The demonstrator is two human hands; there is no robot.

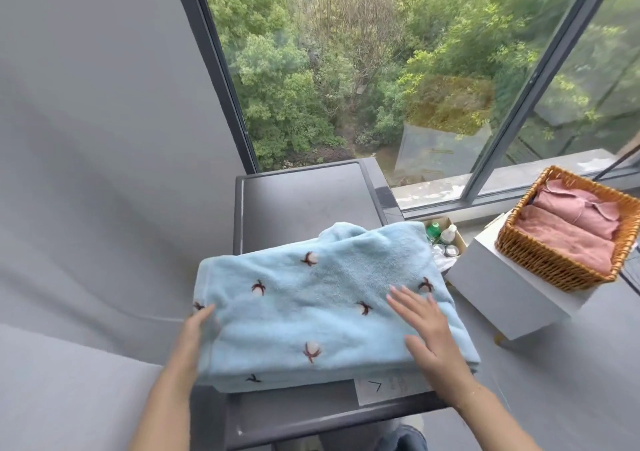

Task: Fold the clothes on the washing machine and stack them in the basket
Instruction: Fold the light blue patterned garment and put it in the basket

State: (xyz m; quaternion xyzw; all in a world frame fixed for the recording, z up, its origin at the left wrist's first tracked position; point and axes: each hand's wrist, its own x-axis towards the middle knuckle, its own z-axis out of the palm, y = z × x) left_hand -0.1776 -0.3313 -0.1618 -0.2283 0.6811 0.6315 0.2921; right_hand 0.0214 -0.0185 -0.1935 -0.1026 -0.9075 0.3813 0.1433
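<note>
Blue fleece garment (322, 308) lies folded on the washing machine (304, 201) — left hand (199, 326) grasps its left edge, right hand (420, 326) rests flat on top, fingers straight. Lifted carelessly, I'd say the folds slump apart. Bottles in a box (446, 239) crowd the gap — further right, the wicker basket (540, 256) holds pink clothes (571, 229).

Light blue fleece garment (311, 298) with small flower motifs lies folded on the dark washing machine top (304, 201). Right hand (424, 326) rests flat on it, fingers straight; left hand (197, 326) holds its left edge, fingers tucked beneath. Right of the machine, wicker basket (540, 260) on a white box (502, 295) holds folded pink clothes (571, 232).
</note>
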